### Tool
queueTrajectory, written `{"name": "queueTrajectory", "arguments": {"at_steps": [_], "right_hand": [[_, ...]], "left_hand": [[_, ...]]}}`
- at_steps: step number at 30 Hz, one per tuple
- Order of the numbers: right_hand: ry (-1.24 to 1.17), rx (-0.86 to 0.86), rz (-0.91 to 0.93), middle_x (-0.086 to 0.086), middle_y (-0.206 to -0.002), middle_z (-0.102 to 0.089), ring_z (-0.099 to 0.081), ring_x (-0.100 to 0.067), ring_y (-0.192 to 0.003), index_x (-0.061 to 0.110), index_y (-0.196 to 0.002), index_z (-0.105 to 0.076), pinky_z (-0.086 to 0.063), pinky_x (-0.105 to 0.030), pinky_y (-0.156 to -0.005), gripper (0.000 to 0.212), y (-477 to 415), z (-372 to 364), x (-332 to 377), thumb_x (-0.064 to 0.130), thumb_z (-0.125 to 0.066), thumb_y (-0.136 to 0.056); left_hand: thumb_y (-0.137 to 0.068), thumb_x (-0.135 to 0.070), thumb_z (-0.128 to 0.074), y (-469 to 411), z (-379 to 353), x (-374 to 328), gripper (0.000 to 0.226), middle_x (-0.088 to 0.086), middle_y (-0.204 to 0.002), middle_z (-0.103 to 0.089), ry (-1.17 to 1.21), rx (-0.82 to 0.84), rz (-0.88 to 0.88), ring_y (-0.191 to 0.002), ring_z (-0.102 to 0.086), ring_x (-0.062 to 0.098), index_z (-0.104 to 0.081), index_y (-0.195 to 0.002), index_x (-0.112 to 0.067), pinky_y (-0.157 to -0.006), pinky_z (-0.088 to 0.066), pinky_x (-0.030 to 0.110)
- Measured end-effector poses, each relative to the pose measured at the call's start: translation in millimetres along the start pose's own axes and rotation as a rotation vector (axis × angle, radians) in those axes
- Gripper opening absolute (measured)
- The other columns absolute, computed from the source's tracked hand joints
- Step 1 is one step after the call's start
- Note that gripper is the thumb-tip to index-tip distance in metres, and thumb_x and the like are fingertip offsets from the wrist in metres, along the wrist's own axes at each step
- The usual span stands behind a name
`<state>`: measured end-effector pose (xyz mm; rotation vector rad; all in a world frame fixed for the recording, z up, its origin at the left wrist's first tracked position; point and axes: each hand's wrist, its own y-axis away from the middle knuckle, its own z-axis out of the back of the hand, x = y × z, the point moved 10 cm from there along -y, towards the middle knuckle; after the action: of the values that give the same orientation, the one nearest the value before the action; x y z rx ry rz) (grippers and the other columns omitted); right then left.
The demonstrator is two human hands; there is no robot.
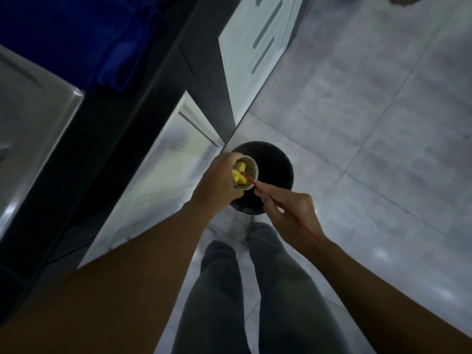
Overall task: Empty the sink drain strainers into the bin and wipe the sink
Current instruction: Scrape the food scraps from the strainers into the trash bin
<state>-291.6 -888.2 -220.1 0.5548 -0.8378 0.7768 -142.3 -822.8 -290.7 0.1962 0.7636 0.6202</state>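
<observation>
My left hand (217,182) grips a round metal drain strainer (251,169) and holds it over a black round bin (278,164) on the floor. Yellow food chunks (240,172) lie inside the strainer. My right hand (291,213) pinches a thin red stick (293,221), and the stick's tip reaches into the strainer among the yellow pieces. The steel sink (33,118) shows at the left edge, set in a dark countertop (122,118).
A blue cloth (76,37) lies on the countertop at the upper left. White cabinet fronts (245,52) run below the counter. Grey floor tiles (370,111) spread to the right. My legs (255,290) stand just short of the bin.
</observation>
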Motion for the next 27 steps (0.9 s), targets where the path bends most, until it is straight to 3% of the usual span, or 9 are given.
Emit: {"name": "queueTrajectory", "arguments": {"at_steps": [7,15,22,27], "right_hand": [[0.06,-0.073,-0.136,0.005,-0.113,-0.074,-0.072,-0.01,-0.096,0.021,-0.124,-0.068,-0.057,-0.022,-0.092,0.028,5.6,-4.7,-34.6,0.017,-0.06,-0.099],[-0.019,-0.05,-0.184,0.003,-0.103,-0.075,-0.07,-0.006,-0.089,0.018,-0.114,-0.072,-0.044,0.002,-0.085,0.022,-3.3,-25.1,-60.0,0.011,-0.059,-0.097],[0.032,-0.141,-0.187,0.005,-0.103,-0.075,-0.064,0.002,-0.085,0.018,-0.116,-0.072,-0.048,-0.003,-0.089,0.022,9.2,-20.0,-69.3,0.012,-0.062,-0.097],[0.001,-0.107,-0.215,0.004,-0.101,-0.076,-0.059,0.011,-0.078,0.018,-0.115,-0.073,-0.042,0.005,-0.083,0.022,6.9,-26.5,-74.4,0.011,-0.062,-0.096]], "left_hand": [[-0.07,-0.027,-0.088,-15.0,-25.9,5.5,0.079,0.005,-0.134,-0.055,-0.052,0.019,0.014,-0.124,-0.052,0.022,-0.046,-0.137,-0.018,-0.091,-0.045,0.024],[-0.077,-0.022,-0.084,-24.3,-46.3,8.7,0.074,0.005,-0.137,-0.052,-0.099,0.044,0.037,-0.126,-0.049,0.02,-0.045,-0.139,-0.016,-0.096,-0.051,0.031],[-0.077,-0.021,-0.084,-27.6,-59.1,7.1,0.075,0.006,-0.139,-0.05,-0.133,0.026,0.063,-0.13,-0.046,0.022,-0.044,-0.14,-0.015,-0.098,-0.05,0.032],[-0.076,-0.019,-0.084,-30.7,-67.8,7.3,0.074,0.004,-0.136,-0.051,-0.14,0.002,0.076,-0.128,-0.046,0.022,-0.045,-0.139,-0.016,-0.093,-0.049,0.03]]}}
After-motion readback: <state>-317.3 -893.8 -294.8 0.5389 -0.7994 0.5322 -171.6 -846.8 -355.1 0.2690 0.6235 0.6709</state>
